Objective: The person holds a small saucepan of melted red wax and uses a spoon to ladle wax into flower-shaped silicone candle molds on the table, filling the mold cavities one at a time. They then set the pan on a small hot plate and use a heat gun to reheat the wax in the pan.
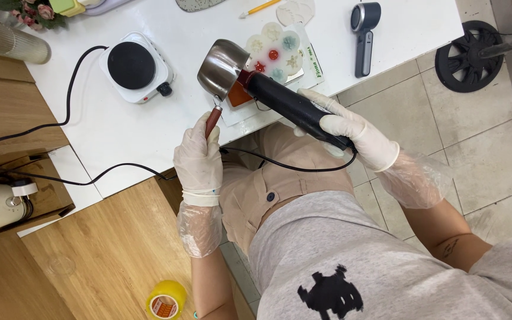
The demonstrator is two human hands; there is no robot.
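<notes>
- Heat is being directed at a small steel melting pot (223, 66), which is held tilted on its side above the near edge of the white table (149, 136), its mouth turned down and to the left.
- The pot's wooden handle (212, 123) is gripped from below by the gloved left hand (200, 163), with the fingers clenched round it.
- A black heat gun (294, 106) is grasped in the gloved right hand (351, 130), fingers wrapped round its rear end; its reddish nozzle is set just against the pot's side.
- A power cord (280, 166) is seen trailing from the gun across the lap.
- Just beyond the pot, a pale silicone mould (274, 53) with coloured shapes in its cavities is laid on a tray; red and teal fills are visible, while some cavities look pale.
- To the left, a small white electric hotplate (133, 66) is left standing with nothing on it, well apart from the pot.
- The step in hand is judged to be a warming of the pot's contents or residue with hot air.
- What is inside the pot cannot be told, as its mouth is turned away.
- For the next move, a steady grip on the handle and a controlled tilt toward the mould would be called for, with the nozzle kept clear of the gloves.
</notes>
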